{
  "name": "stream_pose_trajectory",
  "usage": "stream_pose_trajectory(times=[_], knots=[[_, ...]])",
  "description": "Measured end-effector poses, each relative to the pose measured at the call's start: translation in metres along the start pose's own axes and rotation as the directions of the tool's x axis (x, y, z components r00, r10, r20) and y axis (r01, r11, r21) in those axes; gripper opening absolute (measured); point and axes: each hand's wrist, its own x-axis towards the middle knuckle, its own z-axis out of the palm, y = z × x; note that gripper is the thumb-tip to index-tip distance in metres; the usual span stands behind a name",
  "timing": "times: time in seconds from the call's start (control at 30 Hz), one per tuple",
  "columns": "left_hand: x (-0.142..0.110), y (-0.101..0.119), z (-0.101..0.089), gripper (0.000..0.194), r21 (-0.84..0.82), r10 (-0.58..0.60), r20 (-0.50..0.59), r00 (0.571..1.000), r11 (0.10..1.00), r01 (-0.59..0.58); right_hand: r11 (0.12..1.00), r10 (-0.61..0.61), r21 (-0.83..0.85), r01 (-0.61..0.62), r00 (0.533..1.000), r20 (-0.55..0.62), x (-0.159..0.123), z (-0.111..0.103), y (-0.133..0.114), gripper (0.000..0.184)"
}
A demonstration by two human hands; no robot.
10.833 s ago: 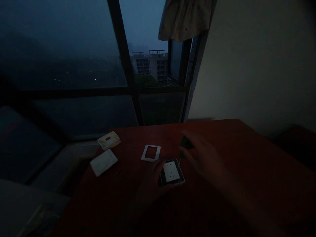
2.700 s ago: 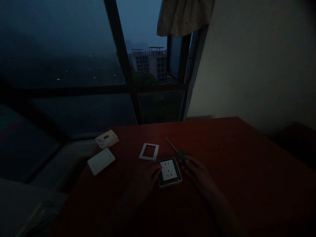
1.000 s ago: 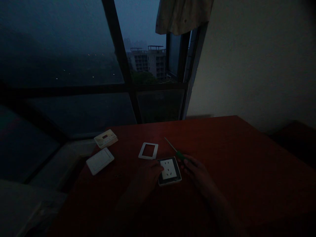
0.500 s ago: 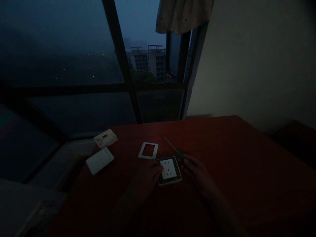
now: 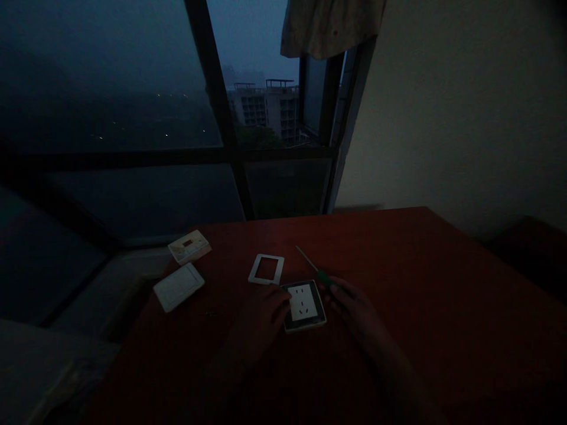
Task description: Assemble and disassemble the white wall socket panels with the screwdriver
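A white wall socket point(image 5: 303, 306) with a dark surround lies face up on the table. My left hand point(image 5: 264, 316) is closed at its left edge, with fingertips on the socket's face; the dimness hides the exact grip. My right hand point(image 5: 354, 304), just to the right of the socket, is wrapped round the green handle of a screwdriver point(image 5: 324, 278). The screwdriver's thin shaft points away to the upper left, clear of the socket. Just beyond my left hand lies a white square frame point(image 5: 252, 277).
On the reddish-brown table point(image 5: 398, 260), a white mounting box point(image 5: 188, 251) and a white switch plate point(image 5: 179, 288) sit at the left edge. Some tiny dark pieces point(image 5: 211, 313) lie nearer me. A window point(image 5: 142, 200) borders the table's far side, a pale wall point(image 5: 452, 118) the right.
My left fingertips have shifted slightly left on the socket's face. The right hand, the screwdriver and the other parts stay where they were.
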Motion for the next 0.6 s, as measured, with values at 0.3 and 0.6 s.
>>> stream_pose_trajectory(times=[0.3, 0.6], knots=[[-0.009, -0.008, -0.005, 0.033, -0.173, -0.129, -0.023, 0.991, 0.977, 0.123, 0.995, -0.028, 0.094, 0.025, 0.999, 0.028, -0.003, -0.001, -0.006, 0.036], [0.002, 0.0, 0.01, 0.029, -0.398, -0.236, -0.062, 0.97, 0.897, 0.193, 0.999, -0.01, 0.039, 0.011, 1.0, -0.01, -0.002, -0.001, -0.004, 0.036]])
